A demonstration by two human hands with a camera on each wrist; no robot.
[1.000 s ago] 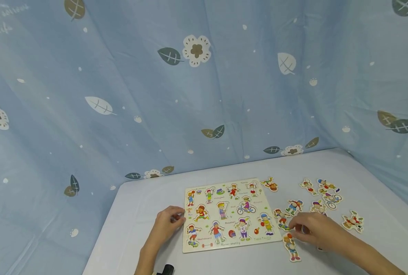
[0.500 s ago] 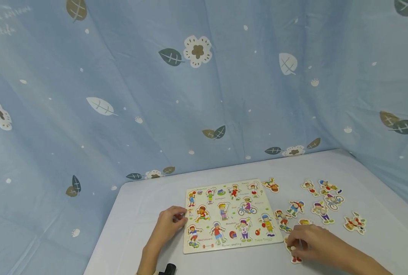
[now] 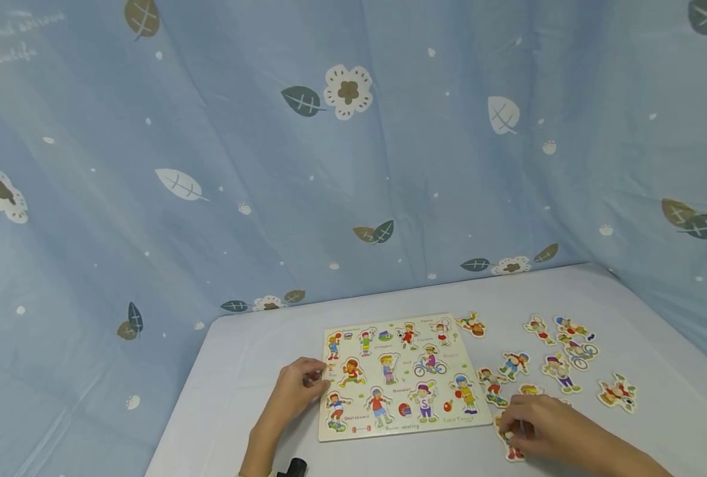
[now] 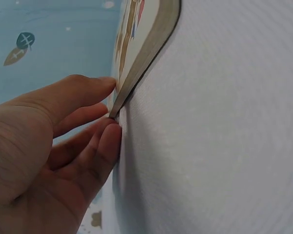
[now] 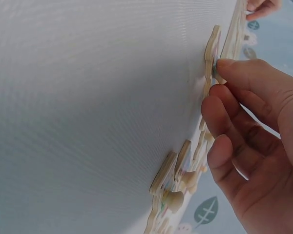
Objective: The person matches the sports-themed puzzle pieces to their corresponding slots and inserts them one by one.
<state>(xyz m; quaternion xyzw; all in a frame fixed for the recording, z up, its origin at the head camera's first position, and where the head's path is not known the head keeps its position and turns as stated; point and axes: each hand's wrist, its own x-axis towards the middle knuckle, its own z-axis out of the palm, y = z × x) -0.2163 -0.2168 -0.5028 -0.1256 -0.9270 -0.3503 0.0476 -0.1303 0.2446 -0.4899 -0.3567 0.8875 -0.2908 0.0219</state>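
Observation:
A flat puzzle board (image 3: 371, 358) printed with sporting children lies on the white table. At its left edge, my left hand (image 3: 298, 389) grips the board; the left wrist view shows the thumb over the board's edge (image 4: 145, 51) and the fingers against its side. To the right of the board, my right hand (image 3: 543, 425) pinches a figure-shaped puzzle piece (image 3: 515, 454) by its small knob. In the right wrist view that piece's wooden edge (image 5: 212, 44) shows close to the tabletop, thumb and index finger together at it. The hand covers most of its picture in the head view.
Several more knobbed pieces lie to the right, among them a baseball figure (image 3: 560, 374), a cyclist (image 3: 578, 351) and a skateboarder (image 3: 493, 387). A black object (image 3: 296, 467) is by the left forearm. A blue patterned curtain (image 3: 353, 165) hangs behind the table.
My right hand has moved down and slightly toward me, onto the red-ball figure piece, uncovering the baseball piece. The left hand stays at the board's edge.

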